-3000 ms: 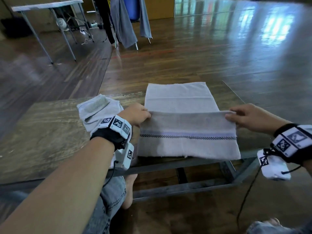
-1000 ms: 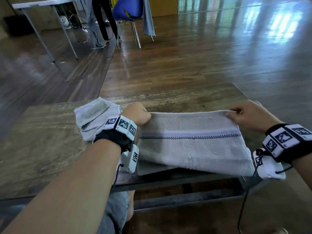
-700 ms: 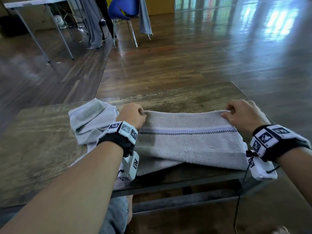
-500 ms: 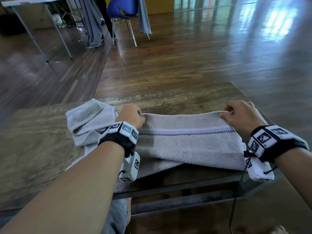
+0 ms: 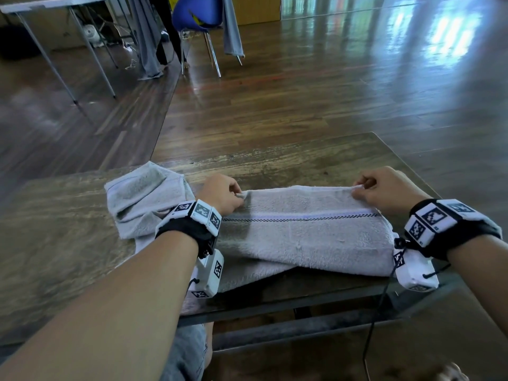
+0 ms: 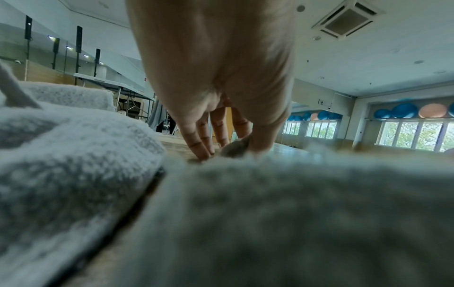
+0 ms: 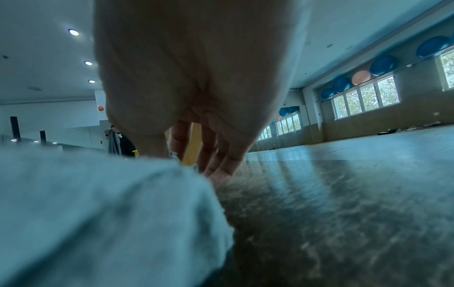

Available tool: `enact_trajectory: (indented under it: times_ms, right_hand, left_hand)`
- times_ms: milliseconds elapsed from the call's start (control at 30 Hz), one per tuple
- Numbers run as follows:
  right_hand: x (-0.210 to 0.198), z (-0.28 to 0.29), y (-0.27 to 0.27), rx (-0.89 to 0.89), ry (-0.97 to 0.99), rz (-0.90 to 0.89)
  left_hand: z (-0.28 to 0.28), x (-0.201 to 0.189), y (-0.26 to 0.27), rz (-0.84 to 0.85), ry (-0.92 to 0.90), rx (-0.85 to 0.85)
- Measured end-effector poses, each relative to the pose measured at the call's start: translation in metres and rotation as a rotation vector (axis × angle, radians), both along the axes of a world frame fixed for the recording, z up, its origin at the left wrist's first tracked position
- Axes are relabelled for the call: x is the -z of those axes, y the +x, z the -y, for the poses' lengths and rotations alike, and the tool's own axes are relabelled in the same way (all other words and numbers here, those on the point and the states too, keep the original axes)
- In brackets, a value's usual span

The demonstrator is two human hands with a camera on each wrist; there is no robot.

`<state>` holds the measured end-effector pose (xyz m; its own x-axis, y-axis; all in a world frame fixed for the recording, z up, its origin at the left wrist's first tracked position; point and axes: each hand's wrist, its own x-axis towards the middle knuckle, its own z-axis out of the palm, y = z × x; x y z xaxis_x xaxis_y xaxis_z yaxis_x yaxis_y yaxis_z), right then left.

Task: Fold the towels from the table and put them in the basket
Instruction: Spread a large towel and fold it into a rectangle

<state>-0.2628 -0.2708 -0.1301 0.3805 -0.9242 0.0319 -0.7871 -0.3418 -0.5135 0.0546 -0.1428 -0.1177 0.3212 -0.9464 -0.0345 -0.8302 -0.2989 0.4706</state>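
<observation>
Fingers: left hand pinches the far left corner of the striped towel between thumb and fingertip; the other fingers reach down to the table just beyond the cloth; right hand pinches the far right corner the same way, its fingers curled down at the towel's end
Striped towel: folded into a long band lying crosswise on the table, from 9 o'clock to 3 o'clock before the person; a dark checked stripe runs its length; near edge lies unevenly, with a lower layer showing at about 7 o'clock, close to the table's near edge
Second towel: crumpled towel lies at 10 o'clock, just beside the left wrist, its edge touching or tucked under the striped one; which, I cannot tell
Edges: right end of the striped towel sits near the table's right corner at 4 o'clock; near edge of the table is a dark rail
Open room: bare tabletop from 11 to 1 o'clock beyond the hands; more at 8 to 9 o'clock; wooden floor beyond
Containers: no basket can be made out in any view
Background: blue chair and folding table at 11 o'clock, well apart
</observation>
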Motion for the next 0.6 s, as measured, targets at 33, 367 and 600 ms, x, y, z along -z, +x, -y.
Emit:
enact_trajectory:
  times_ms: [33, 367, 600]
  right_hand:
    - [-0.001, 0.0, -0.001, -0.005, -0.004, 0.002]
    - [-0.008, -0.003, -0.014, 0.069, -0.019, 0.153]
    - [-0.012, -0.003, -0.022, 0.082, 0.025, 0.176]
  left_hand:
    - [0.0, 0.0, -0.001, -0.002, 0.004, 0.006]
    - [0.0, -0.006, -0.005, -0.19, 0.022, 0.01]
    - [0.0, -0.013, -0.006, -0.275, -0.033, -0.019]
